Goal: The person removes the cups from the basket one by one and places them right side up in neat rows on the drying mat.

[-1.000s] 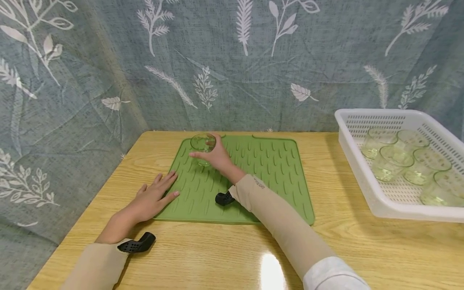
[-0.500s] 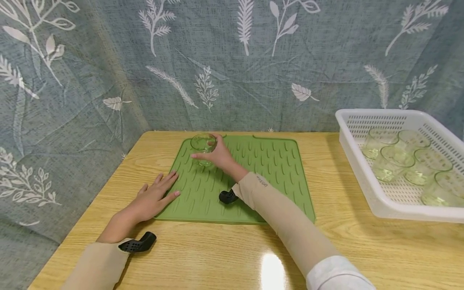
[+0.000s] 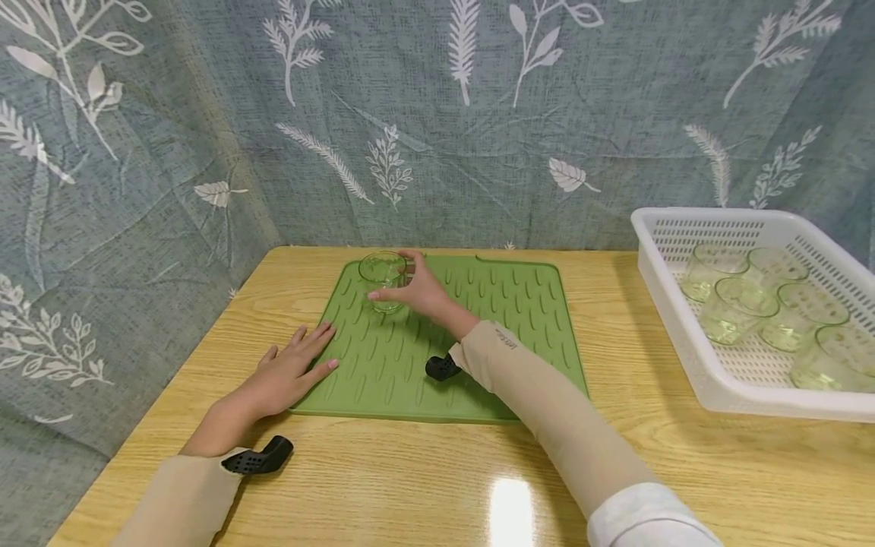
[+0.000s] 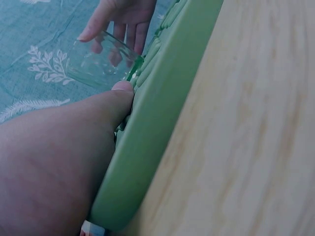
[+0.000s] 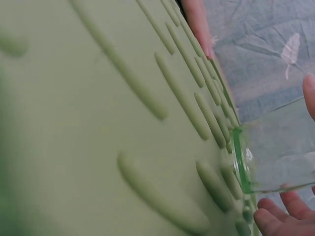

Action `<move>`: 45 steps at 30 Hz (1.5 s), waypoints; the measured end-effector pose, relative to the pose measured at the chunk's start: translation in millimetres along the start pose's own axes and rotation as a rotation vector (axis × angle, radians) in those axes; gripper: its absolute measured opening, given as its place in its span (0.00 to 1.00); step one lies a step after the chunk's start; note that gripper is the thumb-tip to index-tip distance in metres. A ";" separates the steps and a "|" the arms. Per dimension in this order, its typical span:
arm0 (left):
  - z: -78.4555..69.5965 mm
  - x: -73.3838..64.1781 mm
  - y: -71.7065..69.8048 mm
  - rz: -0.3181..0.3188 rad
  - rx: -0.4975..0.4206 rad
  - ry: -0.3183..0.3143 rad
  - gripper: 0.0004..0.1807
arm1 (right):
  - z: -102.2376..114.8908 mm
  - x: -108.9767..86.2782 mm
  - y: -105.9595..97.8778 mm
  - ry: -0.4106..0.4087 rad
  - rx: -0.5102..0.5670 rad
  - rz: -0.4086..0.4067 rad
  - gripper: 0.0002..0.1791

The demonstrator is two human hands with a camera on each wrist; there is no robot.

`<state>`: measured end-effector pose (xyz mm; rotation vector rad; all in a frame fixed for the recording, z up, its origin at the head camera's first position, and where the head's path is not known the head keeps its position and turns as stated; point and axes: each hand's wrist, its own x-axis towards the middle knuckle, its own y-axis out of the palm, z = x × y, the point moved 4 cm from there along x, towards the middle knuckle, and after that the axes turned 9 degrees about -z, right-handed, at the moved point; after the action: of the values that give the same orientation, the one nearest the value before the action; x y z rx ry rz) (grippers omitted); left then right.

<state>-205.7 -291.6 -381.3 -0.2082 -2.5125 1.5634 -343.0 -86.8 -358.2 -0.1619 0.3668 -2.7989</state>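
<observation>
A clear greenish drinking glass (image 3: 384,272) stands upright at the far left corner of the green ridged mat (image 3: 478,357). My right hand (image 3: 425,290) is beside it on its right, thumb and fingers spread loosely around the glass. In the right wrist view the thumb (image 5: 310,93) is apart from the glass wall, while the fingertips (image 5: 290,211) lie close to it; whether they touch it I cannot tell. My left hand (image 3: 290,376) rests with its fingers laid out on the mat's left edge.
On the right of the wooden table (image 3: 383,479) stands a white perforated basket (image 3: 697,365) holding several similar glasses (image 3: 738,308). A grey-blue leaf-patterned cloth (image 3: 437,152) hangs behind and to the left of the table.
My right hand has drawn slightly right, its fingers loosening from around the glass. The glass has stayed at the same place on the mat. My left hand has not moved.
</observation>
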 end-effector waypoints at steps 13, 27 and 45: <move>-0.9 0.4 -1.0 0.001 -0.010 -0.001 0.40 | 4.4 -11.6 -27.0 0.018 0.012 0.064 0.53; 3.3 0.9 0.8 0.001 -0.008 0.002 0.40 | 17.5 -41.4 -53.1 -0.048 0.057 0.063 0.49; 2.4 2.4 1.2 0.003 -0.006 0.013 0.40 | 33.8 -88.6 -95.1 -0.203 0.109 0.081 0.29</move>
<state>-208.5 -292.6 -383.2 -0.2226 -2.5084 1.5508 -281.9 21.1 -306.5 -0.3937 0.1681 -2.6826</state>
